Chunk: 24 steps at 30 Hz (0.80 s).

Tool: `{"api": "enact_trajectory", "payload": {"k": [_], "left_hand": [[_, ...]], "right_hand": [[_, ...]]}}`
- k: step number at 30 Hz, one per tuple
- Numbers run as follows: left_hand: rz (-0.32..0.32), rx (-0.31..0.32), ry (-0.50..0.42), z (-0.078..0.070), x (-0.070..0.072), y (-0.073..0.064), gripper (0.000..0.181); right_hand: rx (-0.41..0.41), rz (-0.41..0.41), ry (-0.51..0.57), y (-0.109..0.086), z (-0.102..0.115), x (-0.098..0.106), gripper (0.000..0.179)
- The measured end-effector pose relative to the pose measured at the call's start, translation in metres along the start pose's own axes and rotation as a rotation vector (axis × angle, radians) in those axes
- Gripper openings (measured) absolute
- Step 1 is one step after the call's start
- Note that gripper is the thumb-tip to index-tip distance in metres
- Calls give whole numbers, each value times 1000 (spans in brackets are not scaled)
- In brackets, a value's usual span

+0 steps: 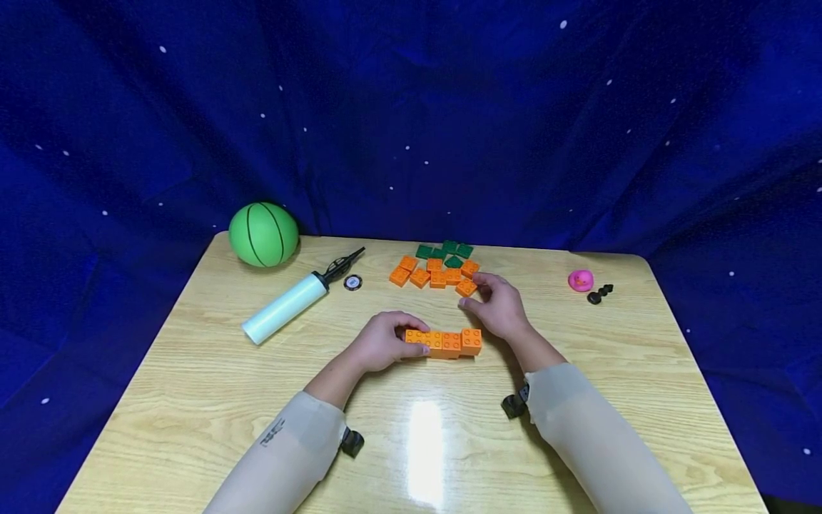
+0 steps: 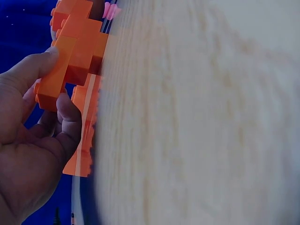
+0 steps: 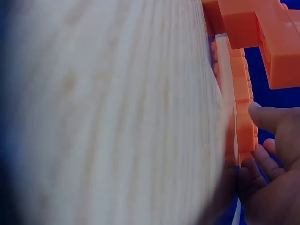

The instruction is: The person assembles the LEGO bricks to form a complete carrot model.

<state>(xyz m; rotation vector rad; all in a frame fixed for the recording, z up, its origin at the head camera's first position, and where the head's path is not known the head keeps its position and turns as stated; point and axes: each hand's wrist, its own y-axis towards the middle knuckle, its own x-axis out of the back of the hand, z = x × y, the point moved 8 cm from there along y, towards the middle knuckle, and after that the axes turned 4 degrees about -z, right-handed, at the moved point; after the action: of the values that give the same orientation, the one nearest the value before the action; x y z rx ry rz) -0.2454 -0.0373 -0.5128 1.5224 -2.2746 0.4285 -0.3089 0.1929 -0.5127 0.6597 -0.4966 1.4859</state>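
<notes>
My left hand (image 1: 385, 341) grips the left end of a joined row of orange building bricks (image 1: 452, 344), thumb on the near side. The row's right-end brick stands out at a different level; in the left wrist view the joined bricks (image 2: 84, 44) look stepped. Beyond the row, my right hand (image 1: 499, 307) reaches to a loose orange brick (image 1: 466, 288), thumb and fingers spread about it. Whether the fingertips touch that brick is hard to tell. In the right wrist view, the right hand (image 3: 276, 173) is beside a line of orange bricks (image 3: 243, 117).
More loose orange bricks (image 1: 420, 278) and several green pieces (image 1: 449, 247) lie at the back middle. To the left are a green ball (image 1: 263, 234), a hand pump (image 1: 285, 308) and a poker chip (image 1: 352, 283). A pink rubber duck (image 1: 581, 280) and a small black object (image 1: 597, 294) lie right.
</notes>
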Motion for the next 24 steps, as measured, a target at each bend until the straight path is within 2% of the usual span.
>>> {"api": "enact_trajectory", "payload": {"k": [8, 14, 24], "left_hand": [[-6, -7, -7, -1, 0, 0, 27], [-9, -6, -8, -1, 0, 0, 27], [-10, -10, -7, 2, 0, 1, 28]], "right_hand": [[-3, 12, -72, 6, -1, -5, 60], [-12, -1, -112, 9, 2, -6, 54], [-27, 10, -63, 6, -1, -3, 46]]}}
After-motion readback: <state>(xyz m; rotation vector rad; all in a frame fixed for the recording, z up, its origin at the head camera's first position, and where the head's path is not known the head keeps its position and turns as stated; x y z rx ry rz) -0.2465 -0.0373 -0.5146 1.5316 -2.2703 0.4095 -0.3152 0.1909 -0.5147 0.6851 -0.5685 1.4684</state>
